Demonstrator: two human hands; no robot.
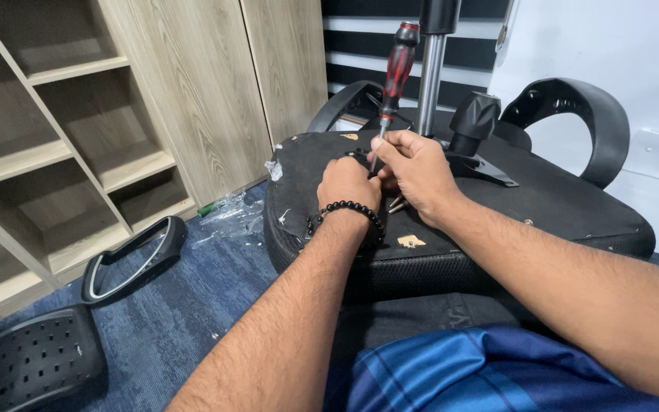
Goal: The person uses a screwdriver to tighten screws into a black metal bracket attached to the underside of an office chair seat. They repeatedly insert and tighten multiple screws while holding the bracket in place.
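Blue carpet [192, 305] is being used as the work floor, with pale wooden shelving [62, 152] and cupboard doors being shown along the left and a striped dark wall at the back. Only the head view is being given, so everything is being read from that. An upturned office chair seat [497, 206], black and a bit scuffed, is being laid underside up in the middle, with its chrome gas column [430, 76] being pointed straight up and curved armrests [573, 114] being seen behind. A red and black screwdriver [394, 76] is being held upright, slightly tilted, its tip being pressed down near the seat's mounting plate. It's being gripped low on the shaft by the right hand [417, 168], fingers being curled closed around it. The left hand [348, 183], beaded bracelet [345, 210] on the wrist, is being closed just beside the tip; what it's pinching can't be told. A loose armrest loop [135, 255] and perforated plastic panel [32, 358] are being left on the carpet at left
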